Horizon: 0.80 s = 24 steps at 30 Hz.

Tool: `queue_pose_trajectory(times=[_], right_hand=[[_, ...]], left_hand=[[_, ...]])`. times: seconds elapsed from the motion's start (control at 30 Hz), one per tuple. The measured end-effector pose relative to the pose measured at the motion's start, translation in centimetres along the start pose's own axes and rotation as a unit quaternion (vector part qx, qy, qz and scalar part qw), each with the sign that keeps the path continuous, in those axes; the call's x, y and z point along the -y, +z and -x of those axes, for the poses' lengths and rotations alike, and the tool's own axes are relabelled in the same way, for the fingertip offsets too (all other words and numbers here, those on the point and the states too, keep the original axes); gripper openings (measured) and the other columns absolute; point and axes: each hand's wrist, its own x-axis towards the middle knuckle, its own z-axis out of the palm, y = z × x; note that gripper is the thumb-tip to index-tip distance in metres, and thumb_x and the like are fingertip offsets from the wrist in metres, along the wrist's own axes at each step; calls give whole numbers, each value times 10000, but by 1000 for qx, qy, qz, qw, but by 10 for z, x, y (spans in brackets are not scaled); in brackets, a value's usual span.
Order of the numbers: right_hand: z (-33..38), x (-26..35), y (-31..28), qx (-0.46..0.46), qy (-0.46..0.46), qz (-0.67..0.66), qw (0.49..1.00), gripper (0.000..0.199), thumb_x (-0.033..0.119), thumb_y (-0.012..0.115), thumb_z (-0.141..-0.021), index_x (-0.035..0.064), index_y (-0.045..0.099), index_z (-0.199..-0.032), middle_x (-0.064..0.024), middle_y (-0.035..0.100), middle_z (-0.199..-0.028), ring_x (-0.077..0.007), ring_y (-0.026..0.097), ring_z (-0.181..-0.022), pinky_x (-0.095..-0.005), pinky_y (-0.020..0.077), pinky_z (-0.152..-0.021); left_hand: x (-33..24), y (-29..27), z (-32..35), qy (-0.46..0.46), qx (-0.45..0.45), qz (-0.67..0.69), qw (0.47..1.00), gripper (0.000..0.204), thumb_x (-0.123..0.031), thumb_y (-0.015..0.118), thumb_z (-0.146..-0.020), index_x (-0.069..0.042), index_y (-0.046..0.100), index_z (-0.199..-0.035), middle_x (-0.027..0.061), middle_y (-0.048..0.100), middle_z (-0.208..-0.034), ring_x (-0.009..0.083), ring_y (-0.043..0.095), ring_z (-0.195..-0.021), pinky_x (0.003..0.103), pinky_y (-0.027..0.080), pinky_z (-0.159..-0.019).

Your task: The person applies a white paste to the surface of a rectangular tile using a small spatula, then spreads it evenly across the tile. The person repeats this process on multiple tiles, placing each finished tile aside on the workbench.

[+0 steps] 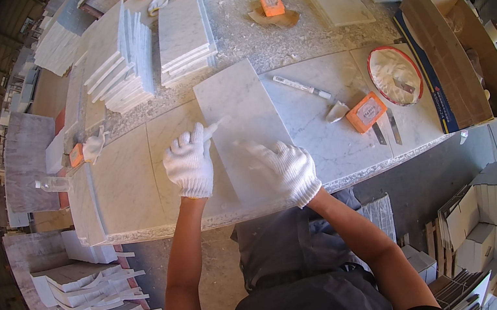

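A white, grey-veined marble tile [239, 100] lies slightly turned on the work table in front of me. At its left edge is my left hand [190, 165] in a white knitted glove, with one finger stretched out over the tile and the others bent. Nothing shows in its grasp. My right hand [290, 171], gloved the same way, is over the tile's near right part. Its fingers reach out to the left, smeared a little by motion, and hold nothing visible. Whether the fingertips touch the tile, I cannot tell.
Right of the tile lie a white marker pen [303, 87], a scraper [337, 112], an orange block [366, 112] and a bowl of cream paste [394, 76]. A cardboard box [449, 56] stands at the right edge. Stacked tiles [182, 34] stand at the back left.
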Motion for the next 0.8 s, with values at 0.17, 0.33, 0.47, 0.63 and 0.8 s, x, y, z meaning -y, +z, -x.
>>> queue_pose_trajectory(times=[0.17,0.33,0.47,0.63,0.8], right_hand=[[-1,-1,4,-27,-14,-2,1000,517,399,700,-978,371,619,-1488,-82,628,-775,-282,655,-562,-415,526,-485],[-1,-1,4,-25,-12,1,1000,512,403,703,-976,376,625,-1481,-86,642,-780,-277,659,-557,-408,531,-479],[-2,0,3,-23,-8,11,1000,509,407,697,-977,384,623,-1480,-90,657,-779,-278,664,-560,-406,542,-486],[-3,1,0,-9,1,6,1000,509,416,691,-980,388,620,-1483,-92,662,-776,-278,669,-566,-412,549,-495],[-4,4,-4,2,6,10,1000,506,410,696,-978,385,624,-1478,-83,663,-786,-277,673,-576,-408,551,-501]], left_hand=[[2,4,0,12,-8,5,1000,539,-107,877,-755,-140,713,-1268,59,640,-880,286,646,-818,420,520,-714],[2,3,-2,20,-19,7,1000,552,-104,874,-756,-140,708,-1281,53,640,-871,286,644,-803,419,513,-696],[-1,-1,-5,17,-13,-7,1000,348,-100,782,-807,-138,734,-1150,-37,712,-903,245,612,-798,390,496,-688],[-2,-3,-6,23,-30,2,999,329,-103,778,-811,-133,733,-1136,-45,723,-925,246,614,-796,388,501,-693],[-1,-2,-6,16,-25,-21,999,300,-133,789,-809,-150,723,-1102,-23,696,-892,244,612,-774,390,482,-668]])
